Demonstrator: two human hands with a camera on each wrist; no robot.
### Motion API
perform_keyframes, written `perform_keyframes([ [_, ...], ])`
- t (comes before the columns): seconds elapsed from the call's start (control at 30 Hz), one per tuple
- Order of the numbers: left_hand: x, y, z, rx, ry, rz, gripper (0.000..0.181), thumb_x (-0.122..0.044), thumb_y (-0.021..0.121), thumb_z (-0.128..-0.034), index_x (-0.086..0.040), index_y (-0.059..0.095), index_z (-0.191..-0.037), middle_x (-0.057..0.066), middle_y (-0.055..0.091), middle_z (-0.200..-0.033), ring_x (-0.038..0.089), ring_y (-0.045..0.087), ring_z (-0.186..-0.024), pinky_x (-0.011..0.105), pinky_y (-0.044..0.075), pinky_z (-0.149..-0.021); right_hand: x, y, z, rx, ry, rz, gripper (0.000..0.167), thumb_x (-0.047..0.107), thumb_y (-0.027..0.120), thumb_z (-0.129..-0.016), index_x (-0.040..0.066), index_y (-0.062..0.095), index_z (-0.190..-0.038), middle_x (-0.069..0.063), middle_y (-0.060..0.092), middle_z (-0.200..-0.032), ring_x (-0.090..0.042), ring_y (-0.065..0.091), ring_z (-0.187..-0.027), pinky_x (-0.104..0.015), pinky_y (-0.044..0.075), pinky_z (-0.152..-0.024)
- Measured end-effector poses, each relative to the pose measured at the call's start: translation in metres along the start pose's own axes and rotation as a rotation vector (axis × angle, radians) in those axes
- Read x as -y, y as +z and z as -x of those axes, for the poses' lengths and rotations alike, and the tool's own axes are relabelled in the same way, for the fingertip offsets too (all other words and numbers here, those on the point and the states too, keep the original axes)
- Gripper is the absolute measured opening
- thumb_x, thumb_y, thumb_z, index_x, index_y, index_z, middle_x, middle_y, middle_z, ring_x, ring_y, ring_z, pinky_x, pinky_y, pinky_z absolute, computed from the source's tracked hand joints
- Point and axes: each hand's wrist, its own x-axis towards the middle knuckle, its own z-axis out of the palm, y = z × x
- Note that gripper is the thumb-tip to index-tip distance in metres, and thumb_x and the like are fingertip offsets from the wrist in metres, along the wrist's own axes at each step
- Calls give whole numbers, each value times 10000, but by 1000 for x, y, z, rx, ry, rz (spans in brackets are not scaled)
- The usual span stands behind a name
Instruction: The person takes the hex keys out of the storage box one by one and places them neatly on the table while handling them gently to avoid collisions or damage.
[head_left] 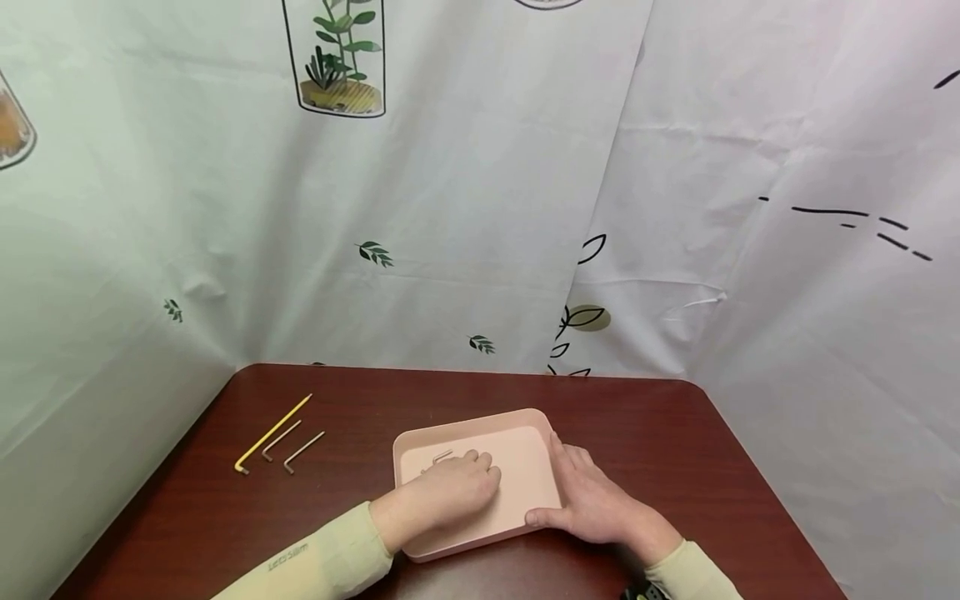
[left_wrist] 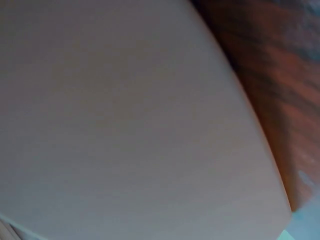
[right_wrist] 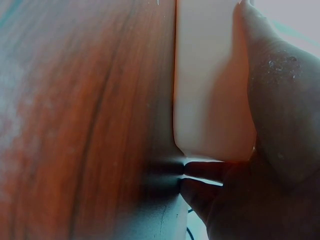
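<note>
A shallow pink tray [head_left: 517, 487] sits on the table, its left end nearer the front. My left hand [head_left: 457, 485] reaches over its front rim, fingers bent down inside; what lies under the fingertips is hidden. Just past that hand, a small L-shaped hex key [head_left: 442, 456] shows on the tray floor. My right hand [head_left: 592, 500] holds the tray's right end, thumb along the front edge and fingers along the right side. From the right wrist, that hand [right_wrist: 270, 110] is seen against the tray's wall [right_wrist: 210, 85]. A blurred pale surface fills most of the left wrist view.
On the table's left lie a long yellow hex key [head_left: 273, 433] and two shorter metal hex keys, one [head_left: 281, 440] beside it and another [head_left: 303, 452] further right. The dark red-brown table [head_left: 637, 433] is enclosed by printed white curtains [head_left: 465, 208].
</note>
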Motion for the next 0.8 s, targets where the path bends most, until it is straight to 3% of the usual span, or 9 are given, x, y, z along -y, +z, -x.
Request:
perform_keyframes([
  [0.3,2,-1,3,-13,-15,-16,105,-138,583,-1083,-118,639,-997,30,546,-918,160,521,-802,322,526,-648,0,1,-1,-6,-11,7,1322,730,796,-906,-170,204,-1672,-353,446,-1631,-522,495,-1426,-663,448,-1138],
  [0.63,11,-5,6,-112,18,-95,139,-226,635,-1118,-115,641,-1035,24,571,-944,159,538,-818,273,551,-695,-2,3,1,3,-1,1,1315,736,783,-917,-166,200,-1676,-342,401,-1680,-535,459,-1472,-665,433,-1160],
  [0.8,15,-7,7,-120,20,-96,165,-254,621,-1135,-111,641,-1056,26,595,-973,154,562,-843,278,567,-746,-2,3,0,0,-3,0,1312,729,788,-916,-162,200,-1679,-341,394,-1687,-529,457,-1478,-660,436,-1161],
])
